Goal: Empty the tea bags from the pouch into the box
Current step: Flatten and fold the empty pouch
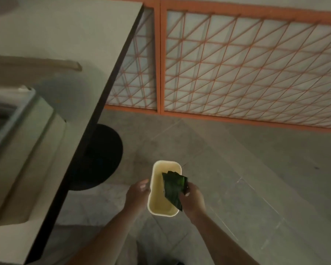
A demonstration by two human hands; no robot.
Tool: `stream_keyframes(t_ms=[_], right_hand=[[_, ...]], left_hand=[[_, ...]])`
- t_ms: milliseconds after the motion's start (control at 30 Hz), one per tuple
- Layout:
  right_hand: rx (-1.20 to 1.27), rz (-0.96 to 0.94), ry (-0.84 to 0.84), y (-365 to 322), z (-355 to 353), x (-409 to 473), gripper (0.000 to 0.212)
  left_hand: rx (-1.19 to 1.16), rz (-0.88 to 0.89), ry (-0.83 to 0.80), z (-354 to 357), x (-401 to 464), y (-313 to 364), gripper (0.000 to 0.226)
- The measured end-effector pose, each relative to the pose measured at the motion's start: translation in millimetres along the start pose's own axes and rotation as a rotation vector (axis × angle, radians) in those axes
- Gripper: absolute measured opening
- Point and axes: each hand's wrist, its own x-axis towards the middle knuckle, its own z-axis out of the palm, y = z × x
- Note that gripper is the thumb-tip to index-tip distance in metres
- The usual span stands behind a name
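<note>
While beside box (164,190), table (65,54)

Counts: 1 cream rounded-rectangular plastic box (161,204); 1 dark green glossy foil pouch (174,188); 2 bare hands, left hand (137,194) and right hand (192,200); 1 pale flat table top (69,37); 1 black round base (101,157); 2 orange-framed lattice panels (252,67). Tea bags: can't tell.
</note>
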Motion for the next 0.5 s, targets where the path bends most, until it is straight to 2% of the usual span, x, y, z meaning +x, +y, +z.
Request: stream_keyframes(t_ms=[167, 367, 500], right_hand=[[-0.120, 0.030, -0.075, 39.6, 54.9, 50.7, 0.027], [-0.206, 0.082, -0.193, 65.3, 94.0, 75.8, 0.040], [-0.161, 0.080, -0.280, 58.9, 94.8, 64.5, 0.050]], left_hand=[[0.153, 0.109, 0.082, 16.9, 38.3, -22.3, 0.033], [0.169, 0.156, 0.085, 29.9, 72.0, -45.0, 0.038], [0.148, 0.179, 0.062, 28.1, 63.8, -39.9, 0.040]])
